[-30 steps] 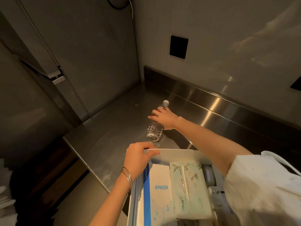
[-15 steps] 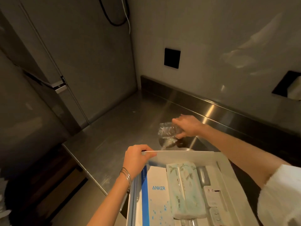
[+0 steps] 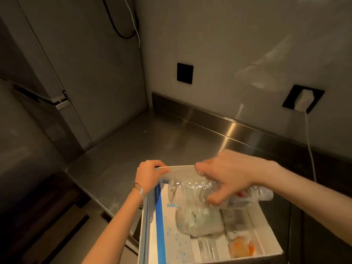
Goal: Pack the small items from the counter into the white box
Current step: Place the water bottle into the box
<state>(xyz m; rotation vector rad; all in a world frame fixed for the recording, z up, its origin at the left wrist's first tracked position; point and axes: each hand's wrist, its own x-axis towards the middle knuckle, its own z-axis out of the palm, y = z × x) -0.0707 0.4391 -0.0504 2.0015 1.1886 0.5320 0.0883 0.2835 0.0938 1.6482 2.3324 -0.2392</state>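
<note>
My right hand (image 3: 231,173) grips a clear plastic water bottle (image 3: 192,189), which lies sideways in the air over the open white box (image 3: 264,223). My left hand (image 3: 149,174), with thin bangles at the wrist, pinches the box's far left corner rim. Inside the box lie a white and blue Anker carton (image 3: 171,233), a pale green tissue pack (image 3: 202,221) seen partly through the bottle, white packets and a small clear bag with orange bits (image 3: 241,246).
The box sits at the near edge of a bare steel counter (image 3: 156,147) with a raised steel backsplash (image 3: 219,121). A white charger (image 3: 303,99) sits in a wall socket at the right, its cable hanging down. A tall cabinet stands at the left.
My right hand has lifted the bottle off the counter, turned it sideways and carried it toward me over the box. My left hand has stayed on the box's corner.
</note>
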